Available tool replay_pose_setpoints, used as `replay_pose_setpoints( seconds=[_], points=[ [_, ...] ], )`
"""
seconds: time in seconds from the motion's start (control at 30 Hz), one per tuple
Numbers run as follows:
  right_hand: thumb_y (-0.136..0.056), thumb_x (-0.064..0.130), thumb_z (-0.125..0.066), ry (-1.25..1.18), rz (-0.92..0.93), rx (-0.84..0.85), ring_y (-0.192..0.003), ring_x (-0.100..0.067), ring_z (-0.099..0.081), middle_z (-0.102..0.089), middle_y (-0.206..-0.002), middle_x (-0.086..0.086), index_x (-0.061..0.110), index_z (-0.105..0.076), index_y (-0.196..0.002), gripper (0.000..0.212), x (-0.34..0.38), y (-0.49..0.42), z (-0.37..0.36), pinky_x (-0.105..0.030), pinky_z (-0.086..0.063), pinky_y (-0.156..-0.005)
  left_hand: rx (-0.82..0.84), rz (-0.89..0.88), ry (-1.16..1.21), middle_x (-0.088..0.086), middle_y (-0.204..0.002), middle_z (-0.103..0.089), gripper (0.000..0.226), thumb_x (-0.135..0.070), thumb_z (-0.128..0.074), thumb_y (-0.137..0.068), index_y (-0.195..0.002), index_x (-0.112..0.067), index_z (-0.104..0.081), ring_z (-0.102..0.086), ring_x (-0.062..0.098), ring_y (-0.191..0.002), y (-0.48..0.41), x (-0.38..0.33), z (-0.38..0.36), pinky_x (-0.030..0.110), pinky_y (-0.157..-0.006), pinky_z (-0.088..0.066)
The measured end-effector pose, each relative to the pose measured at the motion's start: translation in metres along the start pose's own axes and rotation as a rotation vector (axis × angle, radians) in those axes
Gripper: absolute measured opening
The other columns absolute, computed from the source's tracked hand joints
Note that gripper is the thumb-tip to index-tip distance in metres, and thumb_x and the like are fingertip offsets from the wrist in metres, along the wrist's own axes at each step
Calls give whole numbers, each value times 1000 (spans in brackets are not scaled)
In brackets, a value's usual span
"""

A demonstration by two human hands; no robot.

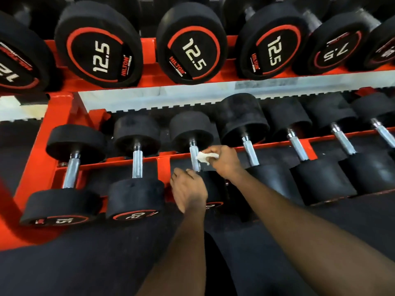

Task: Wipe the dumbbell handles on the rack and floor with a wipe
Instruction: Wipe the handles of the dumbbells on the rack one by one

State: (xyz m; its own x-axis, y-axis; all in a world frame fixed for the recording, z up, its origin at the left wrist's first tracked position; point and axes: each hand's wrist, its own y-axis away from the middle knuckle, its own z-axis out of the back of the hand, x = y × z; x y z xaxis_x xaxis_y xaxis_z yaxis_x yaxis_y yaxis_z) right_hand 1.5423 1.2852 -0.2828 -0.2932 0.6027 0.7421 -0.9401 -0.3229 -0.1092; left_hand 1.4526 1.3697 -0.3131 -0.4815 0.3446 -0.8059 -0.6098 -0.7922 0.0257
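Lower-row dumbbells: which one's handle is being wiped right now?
The third dumbbell from the left, just right of the dumbbell marked 20. The right hand presses the white wipe against its chrome handle; the left hand rests on its near head.

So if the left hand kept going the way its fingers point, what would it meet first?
Most likely the chrome handle that the right hand holds the wipe against. The left hand looks almost at its near end, though depth is unclear.
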Motion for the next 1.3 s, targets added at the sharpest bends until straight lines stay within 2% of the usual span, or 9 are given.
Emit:
replay_pose_setpoints(
  seconds=[0.1,0.33,0.47,0.63,0.83,0.97,1.03,1.17,1.3],
  points=[
    [-79,-9,-63,37,232,59,-93,-12,-69,-76,-99,-3,12,-78,-98,32,-1,-21,1,2,-39,-77,-20,23,-34,9,-101,-60,24,-24,-34,-104,-106,-11,-53,-58,28,-96,-1,-2,3,39,-86,-48],
    [-75,-2,-53,547,697,622,-116,-14,-62,-69,-119,5,25,-73,-110,49,-25,-57,5,-32,-46,-102,-121,38,-98,5,-92,-60,20,-22,-35,-103,-101,-13,-53,-61,29,-90,1,-2,-3,42,-80,-50],
    [-73,-3,-44,471,701,496,-123,-22,-58,-66,-126,-2,15,-74,-111,52,-37,-71,12,-42,-41,-109,-141,49,-79,9,-95,-63,14,-21,-38,-101,-96,-14,-50,-61,33,-89,6,-4,-5,45,-71,-47],
    [-90,22,-46,312,809,666,-121,-3,-56,-63,-128,16,24,-71,-114,35,-44,-62,5,-32,-43,-107,-166,45,-111,10,-92,-62,13,-19,-37,-101,-91,-18,-45,-59,32,-85,4,-7,-7,37,-68,-39],
    [-78,0,-56,435,935,686,-122,-20,-58,-65,-128,1,22,-73,-106,39,-43,-69,-9,-39,-49,-98,-164,34,-93,13,-92,-64,17,-19,-34,-101,-94,-13,-48,-57,31,-80,5,-5,-10,37,-68,-38],
    [-78,-5,-53,560,863,595,-134,-17,-47,-60,-135,2,32,-68,-120,58,-33,-109,1,-39,-35,-114,-158,30,-162,13,-94,-64,17,-19,-34,-101,-96,-12,-48,-57,30,-78,7,-12,-8,36,-67,-36],
    [-83,12,-43,578,781,542,-126,-17,-55,-65,-127,3,31,-70,-114,45,-30,-115,-6,-39,-41,-107,-161,30,-187,15,-95,-65,19,-18,-34,-101,-99,-9,-51,-60,35,-83,7,-13,-7,36,-67,-35],
    [-84,43,-37,551,885,832,-91,-16,-65,-70,-96,4,26,-71,-98,40,-29,-71,-19,-36,-52,-81,-137,33,-216,16,-98,-65,19,-18,-34,-100,-104,-9,-51,-61,36,-88,7,-14,-7,38,-68,-37],
    [-93,31,-54,595,814,531,-109,-18,-63,-70,-113,2,30,-72,-109,25,-17,-107,-13,-30,-50,-88,-140,8,-224,13,-95,-64,20,-20,-35,-101,-105,-10,-52,-61,30,-84,7,-12,-7,38,-69,-42]
  ],
)
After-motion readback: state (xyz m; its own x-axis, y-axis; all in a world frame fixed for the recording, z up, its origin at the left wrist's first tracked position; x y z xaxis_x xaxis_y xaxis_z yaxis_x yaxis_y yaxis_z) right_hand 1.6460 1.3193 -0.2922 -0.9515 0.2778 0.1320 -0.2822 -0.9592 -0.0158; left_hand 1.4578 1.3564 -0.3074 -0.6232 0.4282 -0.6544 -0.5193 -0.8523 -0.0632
